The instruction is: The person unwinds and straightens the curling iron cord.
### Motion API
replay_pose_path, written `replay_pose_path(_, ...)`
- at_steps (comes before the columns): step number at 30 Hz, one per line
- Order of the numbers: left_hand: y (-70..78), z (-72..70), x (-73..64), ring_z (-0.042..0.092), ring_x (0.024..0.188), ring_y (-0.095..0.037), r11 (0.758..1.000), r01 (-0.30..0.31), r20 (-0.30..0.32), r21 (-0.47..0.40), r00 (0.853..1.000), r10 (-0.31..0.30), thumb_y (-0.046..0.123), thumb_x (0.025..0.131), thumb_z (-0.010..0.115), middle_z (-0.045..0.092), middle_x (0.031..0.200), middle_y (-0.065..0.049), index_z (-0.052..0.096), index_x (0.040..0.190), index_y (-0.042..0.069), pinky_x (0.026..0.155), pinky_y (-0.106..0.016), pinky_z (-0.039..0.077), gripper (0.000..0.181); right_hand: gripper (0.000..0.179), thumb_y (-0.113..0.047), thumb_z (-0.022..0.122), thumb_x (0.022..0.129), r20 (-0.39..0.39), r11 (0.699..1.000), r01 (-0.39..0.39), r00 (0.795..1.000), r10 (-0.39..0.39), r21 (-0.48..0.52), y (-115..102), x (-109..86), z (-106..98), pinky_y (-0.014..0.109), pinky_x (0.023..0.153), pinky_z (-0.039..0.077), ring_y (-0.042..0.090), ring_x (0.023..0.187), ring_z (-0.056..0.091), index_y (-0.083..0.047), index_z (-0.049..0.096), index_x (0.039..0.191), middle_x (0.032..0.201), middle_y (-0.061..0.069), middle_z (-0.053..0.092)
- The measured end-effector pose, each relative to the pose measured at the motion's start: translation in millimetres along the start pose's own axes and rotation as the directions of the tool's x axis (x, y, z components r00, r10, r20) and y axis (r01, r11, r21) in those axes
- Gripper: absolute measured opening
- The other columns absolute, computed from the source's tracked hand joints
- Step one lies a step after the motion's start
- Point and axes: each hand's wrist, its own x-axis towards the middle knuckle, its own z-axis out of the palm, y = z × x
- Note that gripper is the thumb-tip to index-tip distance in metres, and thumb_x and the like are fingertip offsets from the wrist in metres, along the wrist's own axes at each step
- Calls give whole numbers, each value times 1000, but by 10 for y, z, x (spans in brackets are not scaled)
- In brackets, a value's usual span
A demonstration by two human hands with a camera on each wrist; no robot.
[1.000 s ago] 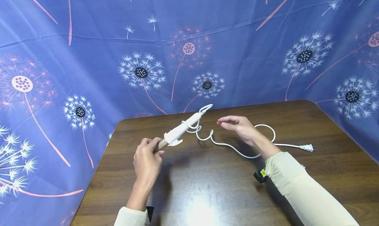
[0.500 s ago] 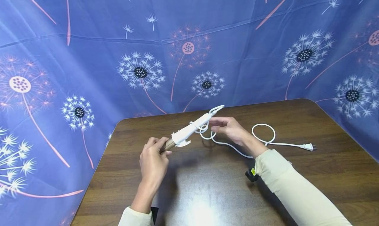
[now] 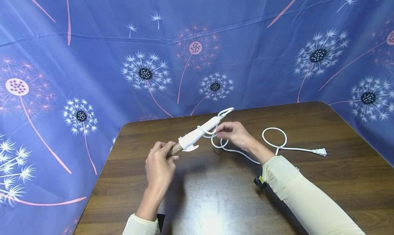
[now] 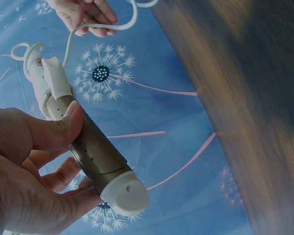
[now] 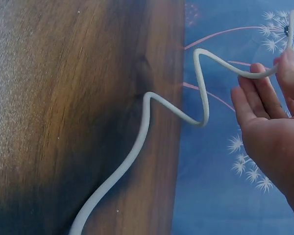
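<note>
Backdrop: blue fabric with a dandelion print [image 3: 261, 74], across the far side.
Table: dark brown wood-grain top [image 3: 221, 187].
Wand: white plastic handle and brown cylindrical barrel [image 3: 194, 138], held above the table, tilted, barrel to near left, handle to far right; it has shifted slightly right over the last second.
Left hand [image 3: 160, 163]: thumb and fingers curled round the barrel.
Right hand [image 3: 240, 135]: well apart from the handle a second ago, now just beside it, pinching the thin white cord [image 5: 136, 147]; the work in hand appears to have turned to the cord.
Cord: looped about the handle, then trailing right over the table.
Plug: white, two-pronged [image 3: 320, 152], far right.
</note>
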Motion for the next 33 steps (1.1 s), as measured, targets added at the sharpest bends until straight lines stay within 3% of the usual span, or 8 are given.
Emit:
replay_pose_path(3, -8, -2, -1, 56, 75, -19, 1000, 10, 7, -6, 1000, -10, 6, 54, 81, 58, 87, 7, 67, 93, 25, 62, -39, 44, 46, 18, -7, 66, 76, -49, 999, -24, 998, 25, 33, 6, 10, -7, 31, 70, 49, 23, 79, 62, 5, 61, 90, 87, 14, 64)
replay_pose_path(11, -32, 20, -18, 57, 76, -20, 1000, 23, 39, -2, 999, -23, 7, 54, 80, 57, 85, 7, 68, 93, 26, 60, -39, 43, 45, 24, 1, 56, 82, -106, 966, -67, 990, 97, 251, -10, 15, -65, 48, 77, 44, 33, 81, 62, 19, 50, 96, 93, 36, 54)
replay_pose_path(14, -49, 26, -20, 57, 76, -20, 1000, 7, 40, 8, 999, -7, 5, 52, 81, 57, 84, 6, 68, 90, 26, 61, -39, 44, 45, 19, 3, 55, 82, -128, 959, -49, 988, 88, 279, -18, 20, -94, 48, 77, 44, 38, 84, 60, 17, 51, 93, 89, 33, 57)
replay_pose_path(19, -81, 10, -24, 56, 74, -22, 999, -18, 51, 37, 999, 16, 3, 50, 81, 57, 82, 4, 68, 87, 25, 61, -40, 43, 45, 10, 3, 57, 81, -179, 939, 44, 984, 19, 341, 21, 31, -170, 44, 74, 46, 32, 81, 62, 7, 57, 90, 84, 19, 62)
replay_pose_path(22, -101, 2, -35, 55, 72, -22, 998, -15, 69, 57, 998, 11, 3, 50, 81, 56, 81, 4, 68, 87, 25, 59, -40, 43, 44, 13, 1, 58, 80, -192, 907, 118, 980, -42, 403, 359, 156, -321, 40, 73, 49, 27, 80, 63, 6, 59, 92, 85, 16, 62)
replay_pose_path(26, -137, 4, -54, 55, 70, -23, 997, -11, 81, 81, 997, 4, 0, 50, 80, 56, 80, 3, 69, 87, 23, 56, -41, 43, 45, 20, -4, 59, 81, -226, 896, 187, 969, -101, 403, 899, 349, -553, 41, 71, 49, 31, 82, 62, 7, 59, 98, 91, 22, 62)
replay_pose_path(29, -179, 19, -61, 55, 71, -23, 996, 5, 96, 94, 995, -14, 0, 51, 79, 57, 82, 2, 69, 89, 21, 53, -41, 43, 45, 23, -5, 57, 83, -274, 909, 221, 954, -126, 353, 1110, 415, -664, 46, 72, 47, 38, 85, 60, 8, 56, 102, 94, 26, 61)
replay_pose_path(33, -248, 34, -67, 56, 72, -24, 992, 50, 122, 112, 991, -64, 0, 52, 79, 57, 84, 1, 69, 92, 20, 51, -43, 43, 45, 22, 1, 53, 84, -298, 890, 255, 944, -144, 377, 1152, 426, -750, 49, 74, 45, 46, 88, 56, 11, 54, 103, 94, 32, 58)
